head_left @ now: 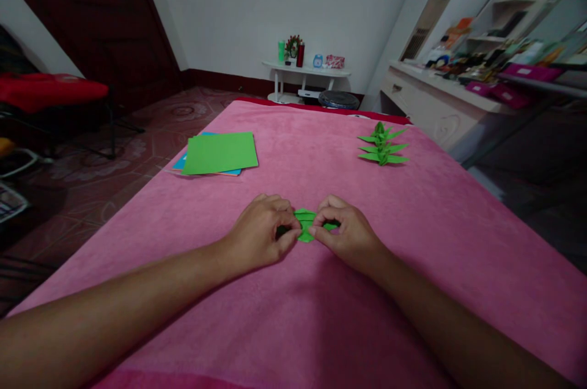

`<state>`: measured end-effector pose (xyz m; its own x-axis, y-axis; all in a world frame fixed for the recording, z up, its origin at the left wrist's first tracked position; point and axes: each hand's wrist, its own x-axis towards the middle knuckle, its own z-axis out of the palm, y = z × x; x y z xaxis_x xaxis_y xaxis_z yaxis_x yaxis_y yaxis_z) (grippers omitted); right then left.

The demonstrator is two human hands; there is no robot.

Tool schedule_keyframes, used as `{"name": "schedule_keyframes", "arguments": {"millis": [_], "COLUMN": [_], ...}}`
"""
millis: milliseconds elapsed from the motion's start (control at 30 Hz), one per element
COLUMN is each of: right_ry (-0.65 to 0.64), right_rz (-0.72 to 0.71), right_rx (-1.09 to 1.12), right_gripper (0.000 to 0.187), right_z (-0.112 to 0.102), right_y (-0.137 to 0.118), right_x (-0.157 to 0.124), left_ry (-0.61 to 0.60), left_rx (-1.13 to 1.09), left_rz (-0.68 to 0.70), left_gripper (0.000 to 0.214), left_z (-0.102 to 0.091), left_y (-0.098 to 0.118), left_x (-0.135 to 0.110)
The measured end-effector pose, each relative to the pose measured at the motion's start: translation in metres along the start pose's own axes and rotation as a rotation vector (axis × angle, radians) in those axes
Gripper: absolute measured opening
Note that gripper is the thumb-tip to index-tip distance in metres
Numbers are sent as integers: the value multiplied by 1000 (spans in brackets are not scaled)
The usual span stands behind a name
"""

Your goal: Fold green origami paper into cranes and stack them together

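Observation:
A small folded piece of green paper [306, 223] lies on the pink cloth [293, 309] in the middle of the table. My left hand [260, 231] pinches its left side with curled fingers. My right hand [345, 232] pinches its right side, thumb and fingertips pressed onto the paper. Most of the piece is hidden between the two hands.
A stack of flat paper sheets, green on top of blue [219, 153], lies at the far left of the cloth. Three finished green folded figures [382, 145] sit at the far right. A red chair [50, 92], a small white table [305, 71] and a cluttered counter [458, 86] stand beyond.

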<state>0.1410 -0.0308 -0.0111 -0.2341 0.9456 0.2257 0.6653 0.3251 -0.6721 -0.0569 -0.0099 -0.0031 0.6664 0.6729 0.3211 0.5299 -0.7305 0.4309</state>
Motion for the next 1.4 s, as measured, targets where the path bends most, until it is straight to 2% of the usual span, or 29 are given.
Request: {"name": "schedule_keyframes", "arguments": {"millis": [200,567,767,933,1400], "right_ry": [-26,-106,-111,-116,-66], "right_rz": [55,140,118,117,143], "right_rx": [-41,49,133,70,-30], "right_gripper": [11,10,5,8,15], "right_z": [2,-2,-3,-1,-1], "right_y": [0,0,2,-3,-9], "right_x": [5,14,8,9,10], "left_ry": [45,74,66,77,91], "left_rx": [-58,-289,-290,-231,-198], "left_rz": [-76,-220,-183,-146,-192], "left_gripper": [9,9,10,10,12], "left_z": [3,11,11,10,9], "left_y": [-2,-9,-11,-7,-3], "left_x": [-1,2,0,0,2]}}
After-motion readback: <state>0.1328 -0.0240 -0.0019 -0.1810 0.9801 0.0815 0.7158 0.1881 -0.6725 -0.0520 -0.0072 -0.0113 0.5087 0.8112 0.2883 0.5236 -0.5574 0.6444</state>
